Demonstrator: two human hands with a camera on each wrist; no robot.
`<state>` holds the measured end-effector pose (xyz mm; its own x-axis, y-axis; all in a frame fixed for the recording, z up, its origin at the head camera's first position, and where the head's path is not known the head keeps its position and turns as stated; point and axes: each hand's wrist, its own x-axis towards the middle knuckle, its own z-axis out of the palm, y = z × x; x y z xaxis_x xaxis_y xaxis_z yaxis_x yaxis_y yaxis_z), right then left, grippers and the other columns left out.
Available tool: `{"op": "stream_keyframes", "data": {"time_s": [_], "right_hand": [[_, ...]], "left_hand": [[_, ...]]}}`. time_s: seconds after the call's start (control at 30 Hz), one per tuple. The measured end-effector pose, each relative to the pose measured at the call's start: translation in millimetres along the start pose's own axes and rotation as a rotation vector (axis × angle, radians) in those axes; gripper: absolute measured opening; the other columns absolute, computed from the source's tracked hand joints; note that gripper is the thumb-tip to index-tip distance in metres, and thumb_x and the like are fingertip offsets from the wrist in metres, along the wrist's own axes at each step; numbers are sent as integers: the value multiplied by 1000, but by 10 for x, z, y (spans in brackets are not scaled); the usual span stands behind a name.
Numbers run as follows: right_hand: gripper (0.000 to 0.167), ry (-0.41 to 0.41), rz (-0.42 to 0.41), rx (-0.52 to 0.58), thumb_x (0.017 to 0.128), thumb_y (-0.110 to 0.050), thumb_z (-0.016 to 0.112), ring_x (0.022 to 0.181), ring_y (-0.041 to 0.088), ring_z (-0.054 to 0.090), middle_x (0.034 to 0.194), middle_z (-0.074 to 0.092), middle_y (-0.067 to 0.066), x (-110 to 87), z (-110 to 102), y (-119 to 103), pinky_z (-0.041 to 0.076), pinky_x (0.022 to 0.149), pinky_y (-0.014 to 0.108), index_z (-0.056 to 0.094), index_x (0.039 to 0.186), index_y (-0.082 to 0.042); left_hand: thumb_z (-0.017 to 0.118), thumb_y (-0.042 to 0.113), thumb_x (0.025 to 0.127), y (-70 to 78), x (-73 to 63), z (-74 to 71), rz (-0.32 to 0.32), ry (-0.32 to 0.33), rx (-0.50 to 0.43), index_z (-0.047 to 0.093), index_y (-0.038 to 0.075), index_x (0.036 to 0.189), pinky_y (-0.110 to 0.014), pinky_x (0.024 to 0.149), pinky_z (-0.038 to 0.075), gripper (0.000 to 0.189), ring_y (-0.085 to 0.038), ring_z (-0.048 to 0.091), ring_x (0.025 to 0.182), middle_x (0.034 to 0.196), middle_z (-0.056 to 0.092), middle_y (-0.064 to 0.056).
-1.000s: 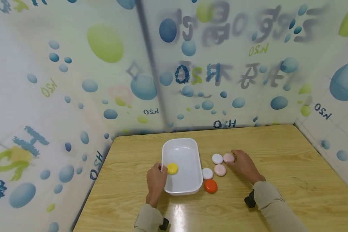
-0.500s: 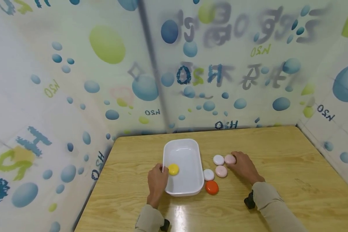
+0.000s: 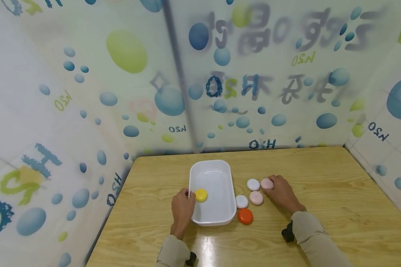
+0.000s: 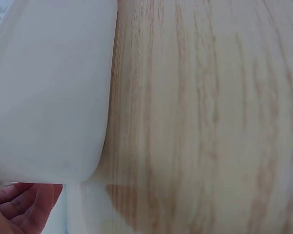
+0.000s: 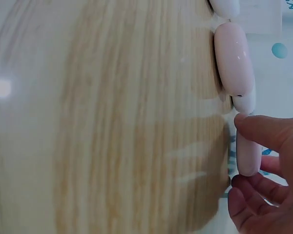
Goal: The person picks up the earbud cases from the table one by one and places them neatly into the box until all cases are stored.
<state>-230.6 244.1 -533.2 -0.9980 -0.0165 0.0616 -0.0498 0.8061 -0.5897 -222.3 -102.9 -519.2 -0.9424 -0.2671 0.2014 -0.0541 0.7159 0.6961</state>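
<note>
Wood-grained bench (image 3: 147, 230), bearing a white tray (image 3: 214, 212); to the tray's right, two white discs (image 3: 253, 184), a red disc (image 3: 245, 216) and a pink disc (image 3: 256, 198). Whether a second pink disc (image 3: 266, 184) touches the bench is unclear.

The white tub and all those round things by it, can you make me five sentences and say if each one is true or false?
1. The yellow disc is inside the white tub. True.
2. Both hands are on the tub. False: the right hand has its thumb and fingers around a pink disc.
3. The left hand holds the side of the tub. True.
4. All the discs are in the tub. False: only the yellow one is; the red disc, for one, lies on the table.
5. Two white discs are outside the tub. True.
</note>
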Motion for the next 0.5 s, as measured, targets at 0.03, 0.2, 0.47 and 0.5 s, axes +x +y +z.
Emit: {"op": "stream_keyframes", "data": {"time_s": [0.03,0.2,0.47,0.5], "right_hand": [[51,0,7,9,87,-18,73,101,43,59,112,58,31,-6,-6,-7,47,88,55,56,122,14],[53,10,32,36,88,-18,70,104,41,58,117,56,30,-7,-42,-73,47,92,55,54,127,13],[55,3,17,66,91,-19,69,113,42,55,125,53,29,26,-133,-326,44,97,56,50,134,12],[56,5,9,74,91,-19,69,112,41,55,126,53,29,26,-147,-365,44,97,56,50,134,12]], "left_hand": [[63,16,89,0,2,1,-3,-4,-1,72,-2,95,-40,67,54,20,-25,66,75,84,72,-13],[63,16,90,2,9,-5,-4,-6,4,71,-1,95,-40,68,54,20,-25,65,75,84,71,-13],[63,15,88,-11,4,-2,17,12,8,71,-2,93,-42,68,54,19,-27,66,75,83,71,-13],[63,15,88,-13,6,1,17,11,6,71,-2,93,-42,68,54,20,-26,66,75,83,71,-13]]}}
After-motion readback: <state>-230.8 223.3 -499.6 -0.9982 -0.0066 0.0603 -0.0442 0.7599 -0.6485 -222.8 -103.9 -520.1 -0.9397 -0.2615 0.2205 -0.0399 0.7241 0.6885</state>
